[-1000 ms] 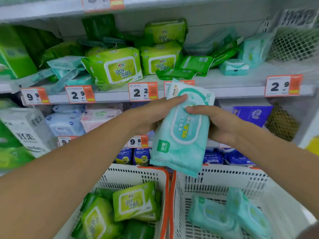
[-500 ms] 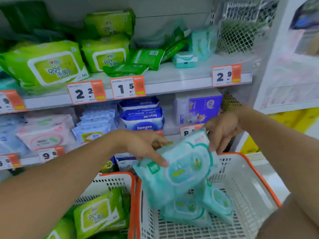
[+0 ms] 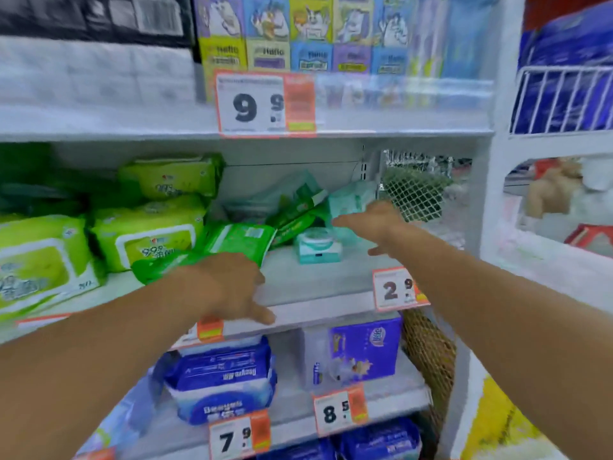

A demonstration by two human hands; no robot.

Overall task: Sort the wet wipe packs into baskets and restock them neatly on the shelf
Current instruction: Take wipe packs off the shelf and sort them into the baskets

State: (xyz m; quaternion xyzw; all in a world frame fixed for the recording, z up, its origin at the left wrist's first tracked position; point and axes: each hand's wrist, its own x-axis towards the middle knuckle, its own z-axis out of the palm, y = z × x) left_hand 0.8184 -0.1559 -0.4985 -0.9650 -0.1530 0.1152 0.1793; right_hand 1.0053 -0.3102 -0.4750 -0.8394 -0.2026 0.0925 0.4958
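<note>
Both my arms reach toward the middle shelf (image 3: 315, 283). My right hand (image 3: 374, 224) is stretched out with fingers apart, just in front of an upright teal wipe pack (image 3: 348, 202) at the shelf's right end; it holds nothing. My left hand (image 3: 232, 287) hangs empty over the shelf's front edge, fingers loose, next to a flat green pack (image 3: 238, 240). A small teal-and-white pack (image 3: 318, 249) lies between my hands. Lime green packs (image 3: 149, 237) are stacked to the left. The baskets are out of view.
A wire mesh divider (image 3: 414, 194) closes the shelf's right end. Price tags (image 3: 396, 288) hang on the shelf edges. Blue packs (image 3: 222, 380) and a purple box (image 3: 365, 346) fill the shelf below; boxes (image 3: 298, 38) stand on the shelf above.
The teal pack that both hands held over the right basket is gone from them. My view has swung up off the baskets, and both empty hands now reach to the middle shelf.
</note>
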